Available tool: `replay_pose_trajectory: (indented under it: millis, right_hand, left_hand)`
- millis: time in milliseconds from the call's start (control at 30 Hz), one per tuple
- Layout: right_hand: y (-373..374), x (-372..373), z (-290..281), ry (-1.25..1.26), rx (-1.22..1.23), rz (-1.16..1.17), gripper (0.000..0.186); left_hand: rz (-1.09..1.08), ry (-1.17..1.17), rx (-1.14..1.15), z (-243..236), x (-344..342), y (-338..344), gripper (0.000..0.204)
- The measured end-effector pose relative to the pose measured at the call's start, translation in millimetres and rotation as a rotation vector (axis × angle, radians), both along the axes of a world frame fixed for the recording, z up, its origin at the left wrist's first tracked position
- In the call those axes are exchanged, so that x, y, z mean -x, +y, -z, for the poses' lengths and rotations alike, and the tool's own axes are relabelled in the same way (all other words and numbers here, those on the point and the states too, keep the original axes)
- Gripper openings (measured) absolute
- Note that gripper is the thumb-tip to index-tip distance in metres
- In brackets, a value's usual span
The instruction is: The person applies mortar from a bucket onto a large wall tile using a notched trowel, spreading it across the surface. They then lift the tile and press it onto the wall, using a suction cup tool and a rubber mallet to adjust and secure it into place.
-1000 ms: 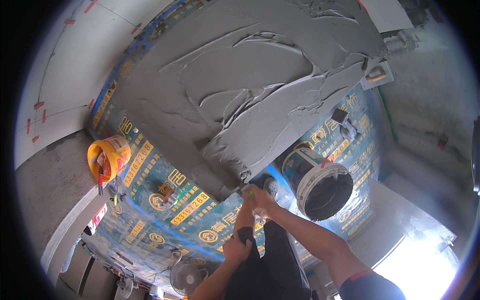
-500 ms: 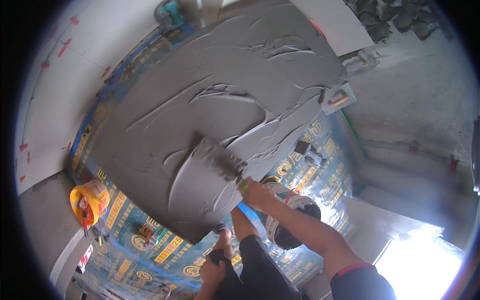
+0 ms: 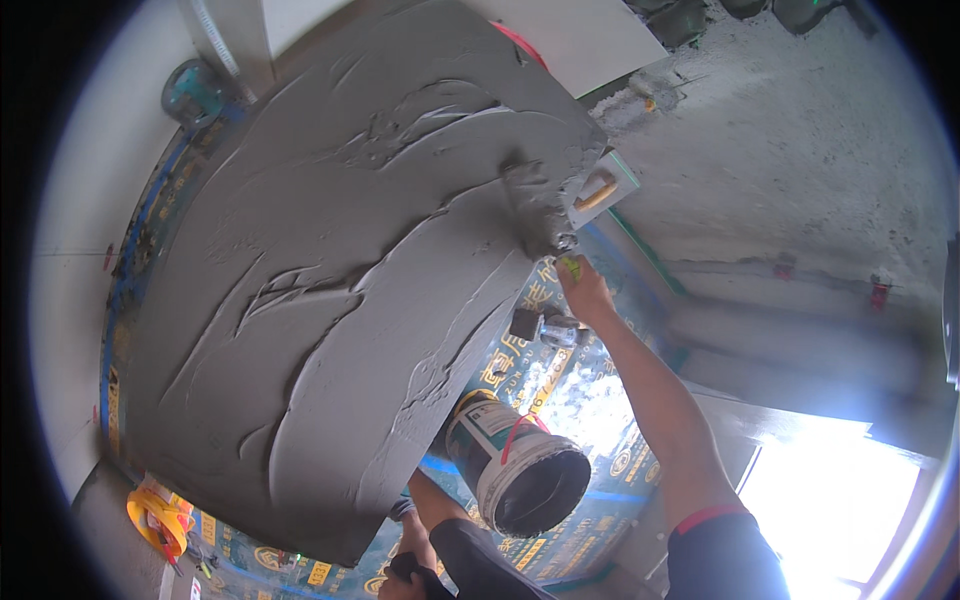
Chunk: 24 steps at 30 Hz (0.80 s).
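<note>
A large slab (image 3: pixel 330 250) coated in wet grey mortar fills the middle of the view, its surface marked by ridges and sweeping streaks. My right hand (image 3: pixel 584 290) grips the green handle of a trowel (image 3: pixel 537 205). The mortar-covered blade lies against the slab near its right edge, with a curved ridge running off to its left. Beside the blade is a flat float (image 3: pixel 598 195) with a wooden handle. Low at the bottom edge, my left hand (image 3: pixel 402 588) is by my bent leg; its fingers are mostly hidden.
A mortar-stained bucket (image 3: pixel 482 428) tilts beside my leg, its dark mouth toward me. Further up sits a small tool with a black square pad (image 3: pixel 526 323). A yellow bucket (image 3: pixel 150 510) holds tools at lower left. A teal tool (image 3: pixel 192 95) rests by the wall.
My right hand has swept the trowel up and right along the slab to its right edge. The view has shifted, so the slab sits lower and further left.
</note>
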State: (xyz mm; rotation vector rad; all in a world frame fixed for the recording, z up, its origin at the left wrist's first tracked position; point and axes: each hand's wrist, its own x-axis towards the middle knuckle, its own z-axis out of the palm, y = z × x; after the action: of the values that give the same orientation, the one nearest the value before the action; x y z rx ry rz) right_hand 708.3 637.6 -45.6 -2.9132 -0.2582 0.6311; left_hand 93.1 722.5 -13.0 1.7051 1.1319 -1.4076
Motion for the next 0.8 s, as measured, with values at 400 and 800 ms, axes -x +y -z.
replay_pose_trajectory:
  millis: [400, 800]
  right_hand:
    - [-83, -40, 30, -0.242, 0.035, 0.316, 0.06]
    - [30, -34, -2, 0.647, -0.654, 0.772, 0.049]
  left_hand:
    - [-0.016, 0.081, 0.127, -11, -18, 10, 0.088]
    - [-0.13, 0.053, 0.123, -3, 13, 0, 0.086]
